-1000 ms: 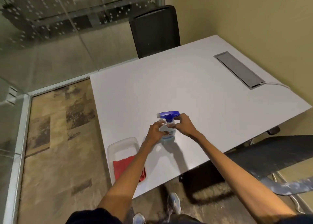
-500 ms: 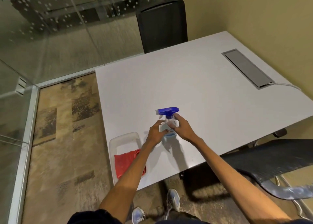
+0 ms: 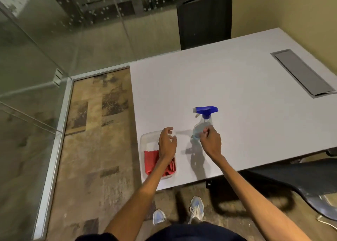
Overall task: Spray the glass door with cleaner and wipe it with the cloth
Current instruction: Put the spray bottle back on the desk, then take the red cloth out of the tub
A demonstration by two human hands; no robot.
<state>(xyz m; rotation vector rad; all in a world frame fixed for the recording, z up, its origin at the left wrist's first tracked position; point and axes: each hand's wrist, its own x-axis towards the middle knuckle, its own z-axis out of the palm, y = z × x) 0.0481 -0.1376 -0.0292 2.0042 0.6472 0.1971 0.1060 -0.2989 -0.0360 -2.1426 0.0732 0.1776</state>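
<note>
Head view: spray bottle (image 3: 203,125) upright on the table (image 3: 237,87), just beyond your right hand (image 3: 211,140).
Its curled fingers sit in front of the bottle's base, hiding it; whether they grip cannot be told. Your left hand (image 3: 166,144) hovers loosely curled, empty, over the tray (image 3: 145,137), its wrist covering part of the red cloth (image 3: 151,158).

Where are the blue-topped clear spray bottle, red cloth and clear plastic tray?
blue-topped clear spray bottle (image 3: 202,123), head view, clear body.
red cloth (image 3: 151,160), head view, left part.
clear plastic tray (image 3: 151,144), head view, bare bottom.
</note>
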